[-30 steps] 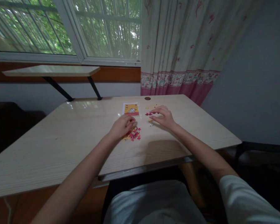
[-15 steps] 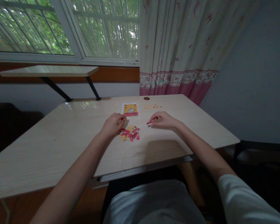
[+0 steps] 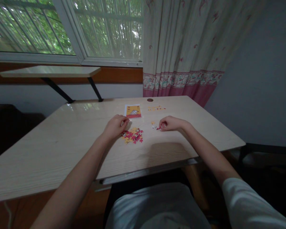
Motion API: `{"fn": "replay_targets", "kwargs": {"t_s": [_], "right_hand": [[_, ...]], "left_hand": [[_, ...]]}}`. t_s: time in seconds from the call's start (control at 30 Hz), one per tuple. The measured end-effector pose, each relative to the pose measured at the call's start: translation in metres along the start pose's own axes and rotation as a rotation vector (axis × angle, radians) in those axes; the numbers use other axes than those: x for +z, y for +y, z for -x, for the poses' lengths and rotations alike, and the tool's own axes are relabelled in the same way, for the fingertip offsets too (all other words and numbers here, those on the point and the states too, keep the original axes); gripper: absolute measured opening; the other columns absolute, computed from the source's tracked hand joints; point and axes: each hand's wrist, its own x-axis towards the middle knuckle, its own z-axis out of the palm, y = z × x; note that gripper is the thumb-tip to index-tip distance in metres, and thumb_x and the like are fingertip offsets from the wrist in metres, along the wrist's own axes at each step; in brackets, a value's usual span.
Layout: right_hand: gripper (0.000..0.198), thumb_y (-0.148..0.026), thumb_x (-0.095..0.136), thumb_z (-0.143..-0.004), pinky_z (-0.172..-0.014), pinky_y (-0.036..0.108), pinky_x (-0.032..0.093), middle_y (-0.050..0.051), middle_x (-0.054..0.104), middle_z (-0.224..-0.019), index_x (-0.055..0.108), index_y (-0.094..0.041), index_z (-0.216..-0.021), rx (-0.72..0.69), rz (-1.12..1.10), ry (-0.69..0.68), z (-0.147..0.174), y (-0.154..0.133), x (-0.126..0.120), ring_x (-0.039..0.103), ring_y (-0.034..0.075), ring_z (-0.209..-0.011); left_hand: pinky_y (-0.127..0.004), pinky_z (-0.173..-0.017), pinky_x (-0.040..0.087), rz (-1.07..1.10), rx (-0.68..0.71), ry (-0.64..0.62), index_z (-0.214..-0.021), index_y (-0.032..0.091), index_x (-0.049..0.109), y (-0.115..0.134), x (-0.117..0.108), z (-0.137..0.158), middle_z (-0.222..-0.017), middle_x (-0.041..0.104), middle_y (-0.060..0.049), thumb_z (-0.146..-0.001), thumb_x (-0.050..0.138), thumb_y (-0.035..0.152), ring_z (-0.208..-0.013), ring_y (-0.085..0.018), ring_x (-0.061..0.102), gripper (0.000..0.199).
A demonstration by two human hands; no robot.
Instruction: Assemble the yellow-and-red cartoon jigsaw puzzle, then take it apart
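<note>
My right hand (image 3: 172, 123) is low over the table with its fingertips closed on a red jigsaw piece (image 3: 158, 128). Just left of it lie a white jigsaw piece (image 3: 154, 127) and a yellow jigsaw piece (image 3: 153, 122). My left hand (image 3: 116, 126) is curled, thumb and fingers pressed together; whatever they hold is too small to make out. Beside that hand is a loose pile of red, yellow and white jigsaw pieces (image 3: 132, 135). Behind the pile lies a picture card (image 3: 134, 111) showing a white cartoon animal on yellow and red.
Several yellowish pieces (image 3: 156, 108) lie spread out toward the back of the pale wooden table (image 3: 62, 146). A raised shelf (image 3: 52, 71) on dark supports stands at the back left. A round cable hole (image 3: 150, 100) is near the rear edge, before the curtain (image 3: 181, 57).
My right hand has shifted slightly right with a red piece in its fingertips. A yellow and a white piece now show on the table left of it. My left hand is nearly still.
</note>
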Motion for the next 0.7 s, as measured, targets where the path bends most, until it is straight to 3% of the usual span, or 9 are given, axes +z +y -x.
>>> {"fn": "replay_targets", "kwargs": {"t_s": [0.37, 0.7], "right_hand": [[0.027, -0.034, 0.067, -0.072, -0.057, 0.022, 0.036, 0.001, 0.061, -0.070, 0.069, -0.012, -0.086, 0.026, -0.033, 0.007, -0.0002, 0.0031, 0.0009, 0.050, 0.011, -0.061], [0.017, -0.024, 0.063, -0.074, -0.055, 0.021, 0.033, 0.001, 0.060, -0.068, 0.067, -0.012, -0.085, 0.079, -0.029, 0.057, -0.0002, 0.0083, 0.0006, 0.048, 0.009, -0.059]], "left_hand": [[-0.035, -0.075, 0.044, 0.014, 0.001, -0.020, -0.088, 0.016, 0.067, 0.0006, -0.0014, 0.0001, -0.083, 0.065, -0.010, -0.088, 0.044, 0.029, -0.082, -0.022, 0.056, 0.026], [-0.034, -0.074, 0.043, -0.010, 0.004, -0.021, -0.088, 0.016, 0.067, -0.0020, -0.0003, 0.0000, -0.082, 0.066, -0.009, -0.087, 0.044, 0.029, -0.080, -0.022, 0.056, 0.026]]}}
